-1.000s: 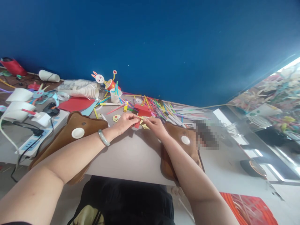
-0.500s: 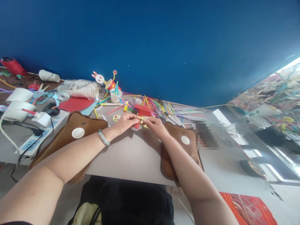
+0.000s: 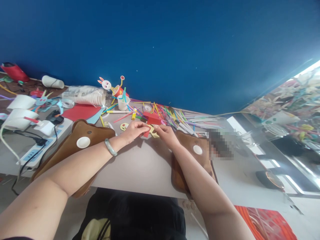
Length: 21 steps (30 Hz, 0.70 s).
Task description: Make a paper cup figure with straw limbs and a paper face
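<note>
A small yellow paper piece [image 3: 153,132] is between my two hands over the table's middle. My right hand [image 3: 167,136] pinches its right side between thumb and fingers. My left hand [image 3: 133,132], with a pale bangle on the wrist, is closed in a pinch at its left edge. A red paper piece [image 3: 146,134] shows just under the left fingertips; whether the fingers touch it is hard to see. Behind my hands is a folded-looking red paper [image 3: 152,117]. To the left of my left hand lies a round yellow smiley face cutout [image 3: 123,126], next to a yellow glue stick [image 3: 134,114].
Brown cushions with white discs lie under both forearms, a left one [image 3: 72,140] and a right one [image 3: 186,166]. Many coloured straws [image 3: 175,118] spread along the blue wall [image 3: 160,50]. At left are paper cups [image 3: 91,98], red paper sheets [image 3: 81,112] and a power strip [image 3: 47,143].
The yellow paper piece has turned between my fingers and more of its surface shows beside the right thumb. My arms have stayed nearly in place.
</note>
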Available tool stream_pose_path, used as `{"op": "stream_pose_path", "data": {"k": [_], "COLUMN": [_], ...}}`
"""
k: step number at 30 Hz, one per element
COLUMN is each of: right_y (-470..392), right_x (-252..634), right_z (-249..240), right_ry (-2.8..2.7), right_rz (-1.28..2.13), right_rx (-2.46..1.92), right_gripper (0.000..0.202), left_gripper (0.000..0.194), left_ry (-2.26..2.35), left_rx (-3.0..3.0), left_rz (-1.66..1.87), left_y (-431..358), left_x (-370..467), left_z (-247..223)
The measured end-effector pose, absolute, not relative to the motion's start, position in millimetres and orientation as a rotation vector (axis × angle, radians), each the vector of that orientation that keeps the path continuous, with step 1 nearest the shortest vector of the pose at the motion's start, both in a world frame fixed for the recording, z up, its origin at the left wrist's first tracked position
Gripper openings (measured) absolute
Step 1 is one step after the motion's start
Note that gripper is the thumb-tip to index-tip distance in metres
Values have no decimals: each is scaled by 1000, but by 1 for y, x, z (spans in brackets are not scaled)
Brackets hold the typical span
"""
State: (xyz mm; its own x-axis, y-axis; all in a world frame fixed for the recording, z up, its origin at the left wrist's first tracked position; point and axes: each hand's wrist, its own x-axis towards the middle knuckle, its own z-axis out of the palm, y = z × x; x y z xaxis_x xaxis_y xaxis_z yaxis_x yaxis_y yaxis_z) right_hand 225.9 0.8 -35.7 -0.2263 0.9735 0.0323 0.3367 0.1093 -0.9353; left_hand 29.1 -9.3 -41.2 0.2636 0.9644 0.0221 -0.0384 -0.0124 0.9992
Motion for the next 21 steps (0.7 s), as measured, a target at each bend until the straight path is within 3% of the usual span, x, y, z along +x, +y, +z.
{"op": "stream_pose_path", "data": {"k": [11, 21], "right_y": [-16, -11], "right_x": [212, 211], "right_z": [-34, -41], "right_ry": [-1544, -1418], "right_rz": [1385, 1334], "right_rx": [-1234, -1158], "right_gripper": [41, 33], "left_gripper": [21, 26], "left_ry": [876, 953], "left_rx": [1213, 1122], "left_rz": [1158, 1211], "left_y": [-9, -6], "left_x": [32, 33], "left_z": [-43, -44]}}
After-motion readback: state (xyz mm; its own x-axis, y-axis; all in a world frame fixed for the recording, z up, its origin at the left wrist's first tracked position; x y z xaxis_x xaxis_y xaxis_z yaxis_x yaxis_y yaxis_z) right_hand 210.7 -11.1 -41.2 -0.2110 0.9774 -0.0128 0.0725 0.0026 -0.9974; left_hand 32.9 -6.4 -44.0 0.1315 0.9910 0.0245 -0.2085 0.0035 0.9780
